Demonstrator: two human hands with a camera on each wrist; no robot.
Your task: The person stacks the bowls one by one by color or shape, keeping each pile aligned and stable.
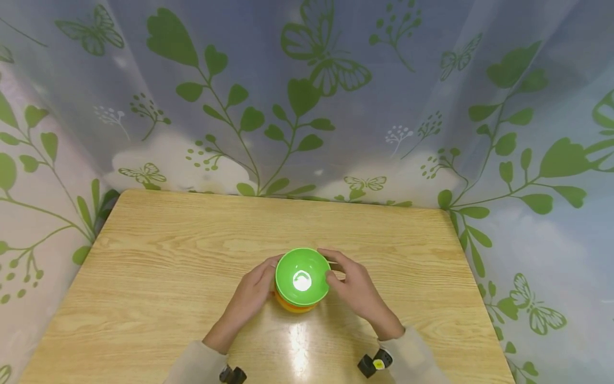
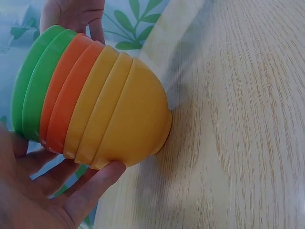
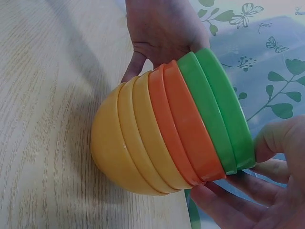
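Note:
A stack of nested bowls stands on the wooden table in front of me. Two green bowls (image 1: 302, 266) are uppermost, with two orange bowls (image 2: 78, 86) below them and three yellow bowls (image 2: 133, 109) at the bottom. My left hand (image 1: 253, 290) holds the stack's left side, one fingertip low against a yellow bowl in the left wrist view. On the opposite side my right hand (image 1: 356, 288) grips the stack. The right wrist view shows its thumb at the top green rim and other fingers beside the orange bowls. The top green bowl's inside faces up, with a bright reflection.
The wooden table (image 1: 182, 250) reaches back to a patterned curtain (image 1: 249, 106) with leaves and butterflies, which also hangs along both sides. Small black devices are on the wrists, one on the left (image 1: 233, 375) and one on the right (image 1: 374, 364).

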